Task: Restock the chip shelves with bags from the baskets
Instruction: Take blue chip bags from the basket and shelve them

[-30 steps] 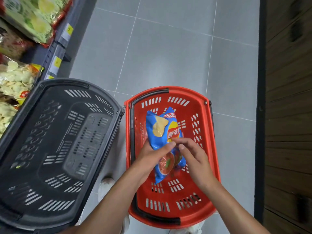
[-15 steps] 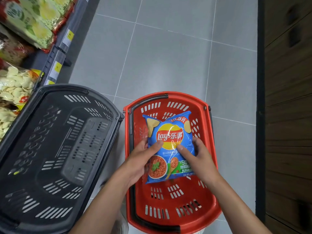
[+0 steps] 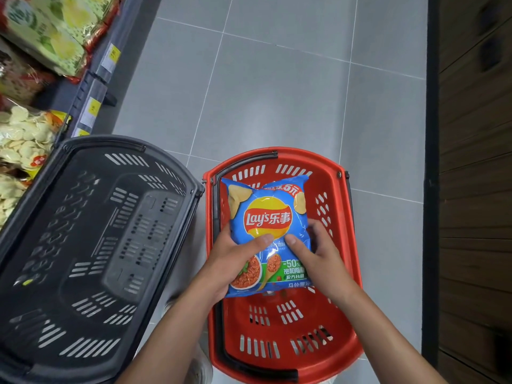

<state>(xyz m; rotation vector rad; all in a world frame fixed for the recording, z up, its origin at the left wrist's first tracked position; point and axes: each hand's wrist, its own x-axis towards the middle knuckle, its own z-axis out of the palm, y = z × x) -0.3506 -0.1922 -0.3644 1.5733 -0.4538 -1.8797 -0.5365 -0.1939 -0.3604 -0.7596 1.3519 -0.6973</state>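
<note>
At the bottom of the frame, two bare forearms are reaching up from the lower edge, and part of a pale shoe (image 3: 200, 368) is showing between them on the floor. Just above, the left grip (image 3: 231, 257) is curling round the left edge of a blue chip bag (image 3: 267, 214), thumb lying across its front, while the right grip (image 3: 322, 259) is clasping the bag's right side in the same way. The bag is sitting upright, front facing the camera, held over the red basket (image 3: 342, 217) in the lower middle; whether it is touching the basket's bottom cannot be told. To the left, a black basket (image 3: 91, 231) is standing just beside the red one, rims nearly meeting. Beyond both, the grey tiled floor (image 3: 277, 92) is stretching toward the top. In the upper left, a shelf (image 3: 91, 87) with yellow price tags (image 3: 92, 108) is carrying green snack bags (image 3: 55, 31) and clear packs of pale crisps (image 3: 22, 139). Dark wood panelling (image 3: 471, 189) is running down the right edge.
</note>
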